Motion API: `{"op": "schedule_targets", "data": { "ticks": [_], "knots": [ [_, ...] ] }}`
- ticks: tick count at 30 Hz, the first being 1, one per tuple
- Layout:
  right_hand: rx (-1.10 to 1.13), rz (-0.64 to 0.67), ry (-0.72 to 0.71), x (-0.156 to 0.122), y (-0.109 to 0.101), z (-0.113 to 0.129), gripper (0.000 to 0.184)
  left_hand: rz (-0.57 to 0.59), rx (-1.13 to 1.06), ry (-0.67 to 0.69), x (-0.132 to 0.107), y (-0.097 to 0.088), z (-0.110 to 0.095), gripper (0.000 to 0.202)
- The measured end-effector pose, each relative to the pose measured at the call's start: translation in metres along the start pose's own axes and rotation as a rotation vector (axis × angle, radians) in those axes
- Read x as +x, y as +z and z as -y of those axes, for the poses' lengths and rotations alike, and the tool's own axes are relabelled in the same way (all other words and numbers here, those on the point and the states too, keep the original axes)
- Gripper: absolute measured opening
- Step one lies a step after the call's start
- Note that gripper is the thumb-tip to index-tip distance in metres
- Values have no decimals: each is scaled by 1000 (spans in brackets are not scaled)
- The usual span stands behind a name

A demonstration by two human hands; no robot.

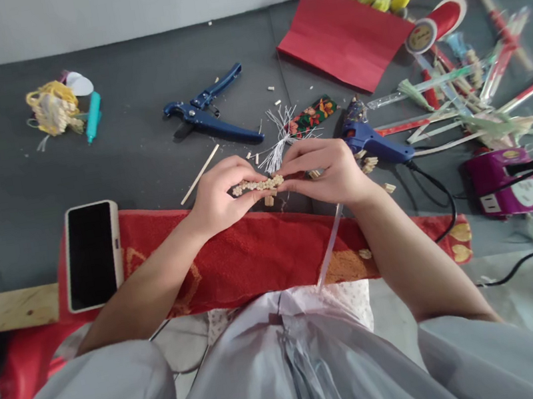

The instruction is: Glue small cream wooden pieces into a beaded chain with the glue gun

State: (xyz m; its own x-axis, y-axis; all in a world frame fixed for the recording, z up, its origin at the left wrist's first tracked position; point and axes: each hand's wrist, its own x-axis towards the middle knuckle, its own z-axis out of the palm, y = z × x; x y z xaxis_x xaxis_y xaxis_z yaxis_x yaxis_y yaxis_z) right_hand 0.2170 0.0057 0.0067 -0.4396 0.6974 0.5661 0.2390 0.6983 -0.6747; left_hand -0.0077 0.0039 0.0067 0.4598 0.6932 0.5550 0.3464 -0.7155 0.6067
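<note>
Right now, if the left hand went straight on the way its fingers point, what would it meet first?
The left hand points rightward along the beige strip both hands pinch. Beyond the strip it would probably meet the fingers of the right hand first, though depth is unclear.

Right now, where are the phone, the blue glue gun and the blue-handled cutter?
phone [92, 255], head view, middle of its dark screen.
blue glue gun [373, 141], head view, on its body.
blue-handled cutter [206, 120], head view, on its lower handle.
</note>
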Motion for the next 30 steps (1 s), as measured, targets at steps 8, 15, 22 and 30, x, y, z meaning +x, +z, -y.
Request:
{"op": "schedule_targets", "data": {
  "ticks": [8,15,22,30],
  "knots": [
    [-4,17,-13,0,0,0,16,5,16,3,-1,1,0,17],
    [-70,29,55,1,2,2,23,38,38,-9,0,-1,0,12],
    [-154,101,116,0,4,1,19,112,74,-105,-1,-3,4,22],
    [-293,116,170,-2,2,2,18,276,266,-98,1,-6,18,15]
  ]
}}
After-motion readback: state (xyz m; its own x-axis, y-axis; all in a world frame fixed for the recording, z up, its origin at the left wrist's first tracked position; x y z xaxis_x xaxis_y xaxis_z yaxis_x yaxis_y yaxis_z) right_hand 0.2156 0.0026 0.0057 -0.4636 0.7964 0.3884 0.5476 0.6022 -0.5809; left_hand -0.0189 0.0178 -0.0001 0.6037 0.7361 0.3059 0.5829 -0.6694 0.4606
